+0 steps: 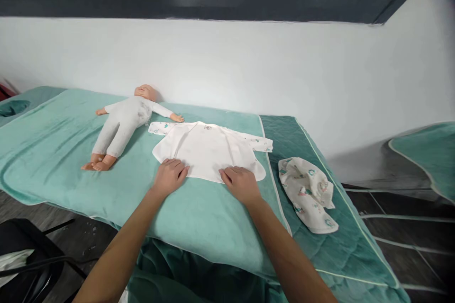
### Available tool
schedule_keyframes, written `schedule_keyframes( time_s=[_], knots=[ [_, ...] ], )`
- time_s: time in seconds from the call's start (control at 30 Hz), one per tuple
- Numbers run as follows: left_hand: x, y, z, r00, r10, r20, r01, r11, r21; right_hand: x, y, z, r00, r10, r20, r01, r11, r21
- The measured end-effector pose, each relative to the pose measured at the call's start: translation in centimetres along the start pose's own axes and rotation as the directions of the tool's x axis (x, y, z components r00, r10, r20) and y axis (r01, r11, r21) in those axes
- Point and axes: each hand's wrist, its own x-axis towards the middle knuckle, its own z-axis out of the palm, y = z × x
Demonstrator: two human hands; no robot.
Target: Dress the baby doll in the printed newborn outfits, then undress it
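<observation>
A white baby shirt [209, 149] with patterned sleeves lies spread flat on the green bed cover, its neckline toward the wall. My left hand [170, 175] is closed at the left part of its lower hem, fingers curled over the cloth. At the right part of the same hem, my right hand [241, 182] is closed in the same way, thumb pointing inward. Beyond the shirt's left sleeve lies a baby doll [126, 120] on its back in a white bodysuit, one arm stretched toward that sleeve.
A crumpled patterned baby garment [307, 194] rests on the darker quilted cover [341, 246] to the right. The light green blanket [64, 142] reaches the white wall [220, 66]. A black chair [28, 255] stands at lower left, metal rails [398, 218] at right.
</observation>
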Motion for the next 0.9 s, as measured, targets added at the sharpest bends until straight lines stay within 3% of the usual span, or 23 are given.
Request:
schedule_keyframes(
  time_s=[0.4, 0.63, 0.8, 0.9],
  knots=[
    [-0.2, -0.6, 0.4, 0.985, -0.090, -0.146, 0.079, 0.994, -0.080, -0.4, -0.6, -0.6, 0.994, 0.000, -0.109, -0.007, 0.998, -0.064],
    [-0.3, -1.0, 0.8, 0.953, -0.276, -0.121, 0.251, 0.950, -0.185, -0.4, -2.1, -0.2, 0.991, -0.125, 0.052, 0.113, 0.976, 0.186],
    [-0.3, -1.0, 0.8, 0.905, -0.414, -0.101, 0.387, 0.898, -0.207, -2.0, -3.8, 0.4, 0.977, -0.123, 0.173, 0.093, 0.981, 0.169],
    [-0.6, -2.1, -0.6, 0.868, -0.491, -0.078, 0.461, 0.854, -0.241, -2.3, -4.9, 0.5, 0.971, -0.116, 0.208, 0.073, 0.976, 0.207]
  ],
)
